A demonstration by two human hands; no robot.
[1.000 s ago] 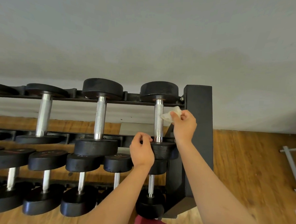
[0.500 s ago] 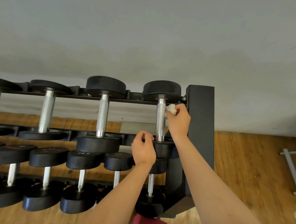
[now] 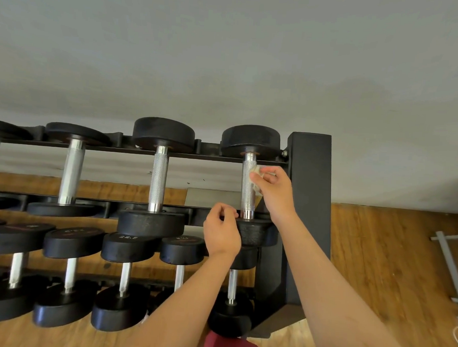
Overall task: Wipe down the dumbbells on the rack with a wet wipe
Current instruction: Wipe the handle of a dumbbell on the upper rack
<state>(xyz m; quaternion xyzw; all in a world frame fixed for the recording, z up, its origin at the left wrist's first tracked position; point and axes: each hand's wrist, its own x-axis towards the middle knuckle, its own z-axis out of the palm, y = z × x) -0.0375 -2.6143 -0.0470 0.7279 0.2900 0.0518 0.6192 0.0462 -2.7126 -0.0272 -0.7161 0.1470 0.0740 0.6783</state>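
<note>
A black rack (image 3: 310, 204) holds two tiers of black-headed dumbbells with silver handles. The rightmost dumbbell on the top tier (image 3: 251, 140) has a knurled handle (image 3: 246, 198). My right hand (image 3: 273, 187) pinches a crumpled white wet wipe (image 3: 255, 172) against the upper part of that handle. My left hand (image 3: 221, 231) grips the near head of the same dumbbell (image 3: 256, 232), fingers curled over its rim.
More dumbbells (image 3: 157, 180) fill the top tier to the left, and smaller ones (image 3: 123, 271) sit on the lower tier. A grey wall rises behind, wooden floor (image 3: 377, 260) lies to the right, with a grey metal frame (image 3: 449, 267) at the far right edge.
My right hand has brought the wipe in from the right of the handle onto it, closing round it. My left hand keeps its hold on the near head.
</note>
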